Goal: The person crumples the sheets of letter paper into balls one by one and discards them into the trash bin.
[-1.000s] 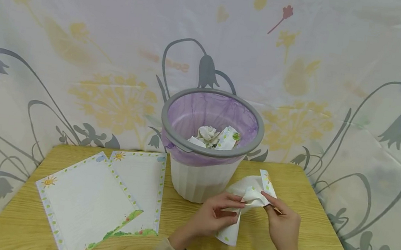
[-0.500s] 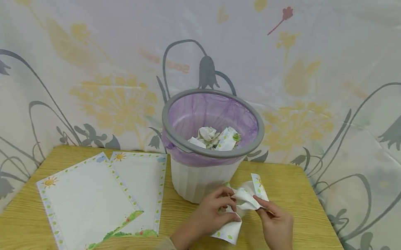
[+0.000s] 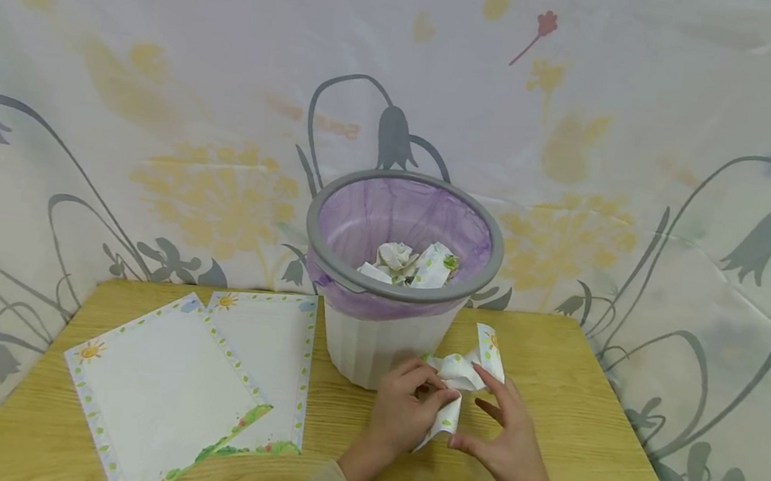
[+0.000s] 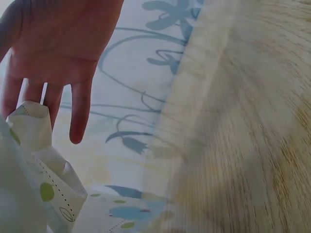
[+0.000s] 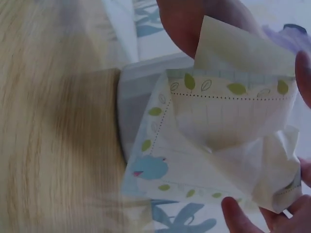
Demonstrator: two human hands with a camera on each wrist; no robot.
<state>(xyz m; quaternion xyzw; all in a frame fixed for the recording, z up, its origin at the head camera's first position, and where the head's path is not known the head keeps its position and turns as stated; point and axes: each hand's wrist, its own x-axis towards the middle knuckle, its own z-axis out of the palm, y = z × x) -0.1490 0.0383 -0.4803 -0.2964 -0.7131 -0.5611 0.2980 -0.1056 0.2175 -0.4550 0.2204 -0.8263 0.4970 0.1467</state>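
The left hand (image 3: 406, 405) pinched crumpled paper (image 3: 459, 371) against the spread right hand (image 3: 508, 442); likely light and tearable, it suited mid-bunch gripping.

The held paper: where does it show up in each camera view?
Head: held paper, right of centre, lower half.
Left wrist: held paper, lower left.
Right wrist: held paper, centre to right.
Shared landmark: wooden table, low in head, right in left wrist, left in right wrist.
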